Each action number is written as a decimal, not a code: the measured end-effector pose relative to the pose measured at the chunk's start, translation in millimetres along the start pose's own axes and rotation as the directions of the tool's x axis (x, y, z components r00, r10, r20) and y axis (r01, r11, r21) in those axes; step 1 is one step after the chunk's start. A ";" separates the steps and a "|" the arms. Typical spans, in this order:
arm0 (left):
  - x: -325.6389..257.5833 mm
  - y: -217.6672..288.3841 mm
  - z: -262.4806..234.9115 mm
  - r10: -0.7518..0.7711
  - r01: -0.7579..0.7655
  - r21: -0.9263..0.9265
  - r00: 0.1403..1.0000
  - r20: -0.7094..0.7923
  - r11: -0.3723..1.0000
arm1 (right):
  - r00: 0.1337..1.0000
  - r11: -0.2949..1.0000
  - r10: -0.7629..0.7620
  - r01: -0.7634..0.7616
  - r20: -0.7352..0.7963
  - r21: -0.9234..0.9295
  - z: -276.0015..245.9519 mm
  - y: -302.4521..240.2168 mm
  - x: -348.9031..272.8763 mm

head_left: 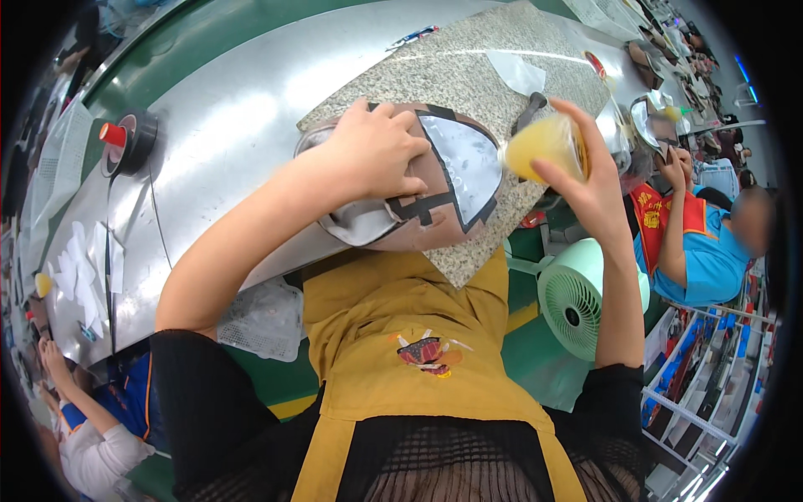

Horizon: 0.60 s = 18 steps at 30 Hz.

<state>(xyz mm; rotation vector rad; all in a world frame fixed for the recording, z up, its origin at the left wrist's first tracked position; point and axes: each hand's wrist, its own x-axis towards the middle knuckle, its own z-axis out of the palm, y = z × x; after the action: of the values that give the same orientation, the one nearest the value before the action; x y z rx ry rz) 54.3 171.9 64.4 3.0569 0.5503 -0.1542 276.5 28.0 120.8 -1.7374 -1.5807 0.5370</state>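
Head view: at the far left, a white mesh basket [60, 163] stands along the edge of the metal desk [217, 113], its contents too unclear to name. Near it, a black round reel [144, 138] sits on the desk with a red-topped item [112, 134] beside it, and loose white strips [79, 272] lie closer to a co-worker's hand [54, 364]. Farther right, below the desk's near edge, is a pale perforated basket [266, 322]; what it holds is hard to make out. Above it, the left hand [376, 155] rests with fingers spread and half curled on a brown bag-like piece [431, 226]; whether it pinches the material cannot be told. This piece, with black strips and a whitish panel, lies at the middle, partly over a speckled stone slab [401, 79], its grey-lined opening facing left. Just right of it, the right hand [592, 180] grasps a translucent bottle [545, 149] between thumb and fingers; yellow contents show through, and the bottle tilts with its narrow end toward the panel's edge. Below this hand stands a mint-green fan [577, 301], and farther right sits a co-worker in blue and red [711, 259].
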 end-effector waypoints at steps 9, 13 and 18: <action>1.9 3.7 9.3 -0.035 0.030 -0.133 0.999 -0.037 0.991 | 0.962 0.885 -0.260 0.271 0.079 -0.379 68.3 20.1 71.9; 2.0 2.9 9.6 -0.037 0.033 -0.136 0.999 -0.028 0.990 | 0.977 0.845 -0.154 0.209 0.151 -0.493 68.6 16.9 74.7; 1.3 2.8 7.1 -0.038 0.034 -0.151 0.999 -0.022 0.988 | 0.988 0.809 -0.098 0.148 0.117 -0.570 44.7 26.8 54.4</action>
<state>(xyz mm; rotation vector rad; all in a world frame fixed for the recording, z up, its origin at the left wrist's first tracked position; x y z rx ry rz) 55.8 169.4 57.2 2.9071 0.5899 -0.0719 271.4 91.3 80.3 -2.0396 -2.0491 0.0490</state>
